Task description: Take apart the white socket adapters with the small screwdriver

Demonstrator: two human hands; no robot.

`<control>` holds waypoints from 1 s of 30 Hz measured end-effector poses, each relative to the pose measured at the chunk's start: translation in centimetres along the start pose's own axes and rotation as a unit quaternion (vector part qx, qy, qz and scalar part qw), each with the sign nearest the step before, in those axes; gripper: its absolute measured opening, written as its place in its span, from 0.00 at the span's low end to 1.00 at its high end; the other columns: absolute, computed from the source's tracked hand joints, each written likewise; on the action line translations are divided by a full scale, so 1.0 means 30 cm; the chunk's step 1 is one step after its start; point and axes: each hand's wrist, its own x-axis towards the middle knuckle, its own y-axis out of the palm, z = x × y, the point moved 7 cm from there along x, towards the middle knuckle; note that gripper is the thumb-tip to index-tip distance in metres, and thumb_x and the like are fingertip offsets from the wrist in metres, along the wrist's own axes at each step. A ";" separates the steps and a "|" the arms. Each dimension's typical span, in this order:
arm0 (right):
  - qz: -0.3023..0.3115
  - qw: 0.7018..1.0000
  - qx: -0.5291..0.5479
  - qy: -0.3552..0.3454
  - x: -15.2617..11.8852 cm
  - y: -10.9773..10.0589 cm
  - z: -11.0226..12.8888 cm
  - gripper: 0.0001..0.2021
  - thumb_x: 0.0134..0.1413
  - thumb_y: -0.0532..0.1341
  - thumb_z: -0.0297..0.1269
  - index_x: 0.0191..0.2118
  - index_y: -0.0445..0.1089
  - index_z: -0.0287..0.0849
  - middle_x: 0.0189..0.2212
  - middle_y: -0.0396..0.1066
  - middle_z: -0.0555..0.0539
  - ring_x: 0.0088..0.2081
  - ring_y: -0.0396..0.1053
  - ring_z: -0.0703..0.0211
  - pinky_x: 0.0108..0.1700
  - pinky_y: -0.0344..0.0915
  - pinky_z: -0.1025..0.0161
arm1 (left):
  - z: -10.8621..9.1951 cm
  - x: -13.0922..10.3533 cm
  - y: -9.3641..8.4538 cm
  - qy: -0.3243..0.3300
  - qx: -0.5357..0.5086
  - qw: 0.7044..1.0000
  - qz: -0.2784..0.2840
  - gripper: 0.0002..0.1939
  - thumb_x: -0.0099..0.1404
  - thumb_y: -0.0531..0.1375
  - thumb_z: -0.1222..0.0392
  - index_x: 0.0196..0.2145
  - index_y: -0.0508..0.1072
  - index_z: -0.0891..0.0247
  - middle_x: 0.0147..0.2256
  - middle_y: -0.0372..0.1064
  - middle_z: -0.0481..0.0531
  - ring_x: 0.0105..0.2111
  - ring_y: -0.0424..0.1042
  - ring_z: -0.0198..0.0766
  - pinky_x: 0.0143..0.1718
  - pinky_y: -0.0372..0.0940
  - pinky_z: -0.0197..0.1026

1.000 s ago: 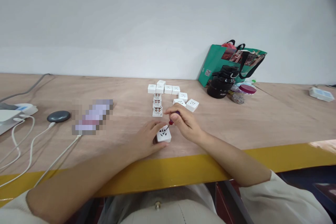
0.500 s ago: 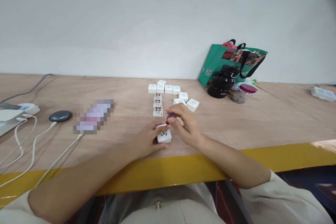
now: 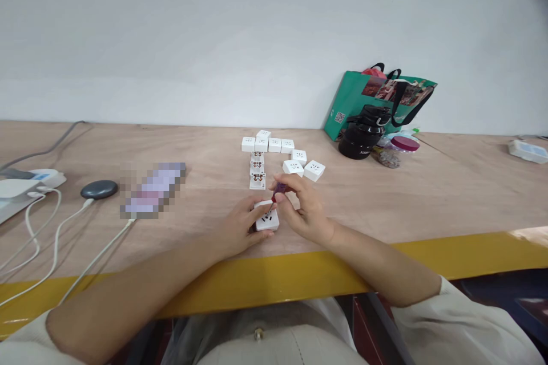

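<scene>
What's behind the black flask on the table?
Behind the flask stands the green bag, its printed side partly showing. Whatever the flask covers of it can't be seen.

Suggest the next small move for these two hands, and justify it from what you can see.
Probably a slight turn of the screwdriver with the right hand, while the left hand steadies the white socket. The right fingers pinch the handle, the shaft slants down to the socket's face, and the left fingers brace it. The tip's seating is too small to tell.
</scene>
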 end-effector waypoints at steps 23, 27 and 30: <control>-0.013 1.000 -0.021 0.014 -0.014 -0.002 -0.018 0.19 0.55 0.56 0.29 0.52 0.57 0.51 0.32 0.65 0.49 0.33 0.66 0.59 0.35 0.68 0.58 | 0.007 -0.003 0.000 -0.004 0.002 1.000 -0.004 0.25 0.64 0.55 0.50 0.56 0.55 0.56 0.53 0.55 0.58 0.52 0.57 0.49 0.53 0.57 0.52; -0.011 0.999 0.023 0.047 -0.018 0.000 -0.033 0.19 0.57 0.52 0.28 0.53 0.55 0.50 0.39 0.67 0.46 0.38 0.68 0.59 0.38 0.69 0.58 | 0.006 -0.005 -0.001 0.004 -0.002 1.000 -0.013 0.24 0.64 0.55 0.51 0.56 0.55 0.56 0.54 0.54 0.58 0.54 0.56 0.49 0.54 0.55 0.52; -0.010 0.999 -0.007 0.030 -0.014 -0.003 -0.027 0.18 0.55 0.55 0.29 0.51 0.58 0.50 0.35 0.66 0.47 0.36 0.67 0.59 0.37 0.68 0.57 | 0.007 -0.006 -0.002 0.005 0.000 1.000 -0.014 0.24 0.65 0.55 0.51 0.56 0.55 0.57 0.53 0.54 0.58 0.53 0.57 0.48 0.53 0.56 0.51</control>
